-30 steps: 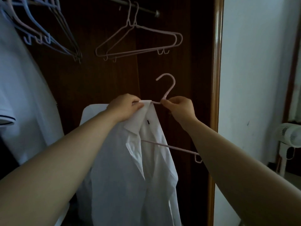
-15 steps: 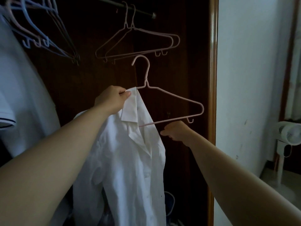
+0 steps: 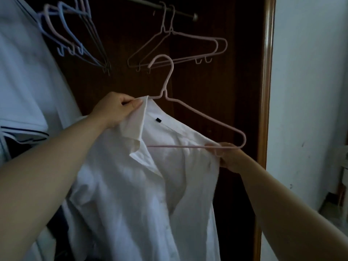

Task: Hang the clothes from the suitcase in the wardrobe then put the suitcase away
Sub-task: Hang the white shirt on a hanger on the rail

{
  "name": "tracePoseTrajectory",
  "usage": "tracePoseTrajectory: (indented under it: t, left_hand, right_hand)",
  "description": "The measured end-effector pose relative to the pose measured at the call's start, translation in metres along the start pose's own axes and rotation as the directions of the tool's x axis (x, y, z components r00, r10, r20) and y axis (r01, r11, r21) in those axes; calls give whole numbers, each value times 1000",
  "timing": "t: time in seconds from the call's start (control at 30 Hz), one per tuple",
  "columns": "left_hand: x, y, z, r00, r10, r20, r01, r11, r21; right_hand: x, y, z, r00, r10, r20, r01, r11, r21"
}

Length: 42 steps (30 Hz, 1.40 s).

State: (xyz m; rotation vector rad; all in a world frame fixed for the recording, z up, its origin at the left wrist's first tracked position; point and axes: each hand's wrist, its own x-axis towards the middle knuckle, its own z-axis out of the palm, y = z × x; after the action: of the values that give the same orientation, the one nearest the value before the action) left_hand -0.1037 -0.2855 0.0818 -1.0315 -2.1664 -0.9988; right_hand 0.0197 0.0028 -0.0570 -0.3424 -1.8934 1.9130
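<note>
We are looking into a dark wooden wardrobe, with its rail (image 3: 180, 12) running across the top. Two bare pink hangers (image 3: 195, 36) hang from the rail near its right end. A bunch of blue and pink hangers (image 3: 71, 42) hangs further left along it. Left of those, a pale garment (image 3: 24, 81) fills the edge of the view.

Below the rail, we hold a white shirt (image 3: 141, 194) up in front of us, draped partly over a pink hanger (image 3: 178, 146). The hanger's hook sits just under the rail's bare hangers and is not on the rail. The hanger is tilted, with its right end lower.

Our left hand (image 3: 114, 110), below and left of the rail's middle, pinches the tip of the shirt's collar (image 3: 139, 117) between thumb and curled fingers. It holds the collar beside the hanger's neck.

Our right hand (image 3: 228, 157), low under the rail's right end, has its fingers curled around the hanger's bottom bar near the right corner. It holds the shirt's shoulder cloth there too. The hanger's right corner pokes out bare beyond the cloth.

The shirt's front hangs open down to the bottom of the view. Right of the rail stand the wardrobe's wooden frame (image 3: 267, 91) and a white wall (image 3: 310, 91).
</note>
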Motion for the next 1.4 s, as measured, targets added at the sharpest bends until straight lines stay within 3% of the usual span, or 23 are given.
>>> tracePoseTrajectory:
  t: [0.13, 0.3, 0.43, 0.57, 0.73, 0.87, 0.97, 1.03, 1.13, 1.2, 1.27, 1.4]
  left_hand:
    - [-4, -14, -9, 999, 53, 6, -53, 993, 105]
    - [-2, -19, -5, 986, 165, 36, -167, 918, 360]
    - [4, -23, 6, 952, 304, 24, -250, 732, 633]
    - [9, -9, 26, 977, 214, -7, -128, 609, 782]
    - [18, 8, 61, 987, -75, -140, 147, 764, 628]
    - [26, 9, 87, 985, -141, -97, 170, 883, 438]
    - [32, 0, 96, 984, -167, -58, 176, 958, 227]
    - [36, -7, 99, 983, -184, -17, 184, 980, 76]
    - [44, -16, 109, 983, -184, 7, 184, 980, -76]
    - [49, -17, 117, 981, -194, 11, 193, 974, -118]
    - [55, -16, 127, 975, -221, 25, 222, 966, -133]
    - [71, -6, 154, 960, -272, 73, 265, 960, 87]
  right_hand:
    - [-3, -18, -21, 992, 0, 130, -1, 1000, 4]
    - [-11, -43, -28, 993, 103, 57, -92, 981, -170]
    - [0, -47, -13, 991, -58, -122, 26, 969, -246]
    - [10, -50, 7, 959, -195, -207, 115, 932, -345]
    - [10, -57, 52, 976, -213, -36, 180, 894, -410]
    - [15, -62, 70, 980, -137, 144, 185, 898, -400]
    - [31, -65, 56, 950, -306, -56, 244, 845, -475]
    - [42, -69, 39, 852, -477, -217, 255, 739, -624]
    - [55, -73, 13, 786, -588, -192, 190, 525, -830]
    - [60, -79, -1, 818, -563, -116, 197, 464, -863]
    - [66, -83, -13, 861, -504, -62, 230, 496, -837]
    - [77, -84, -31, 872, -481, -87, 204, 521, -829]
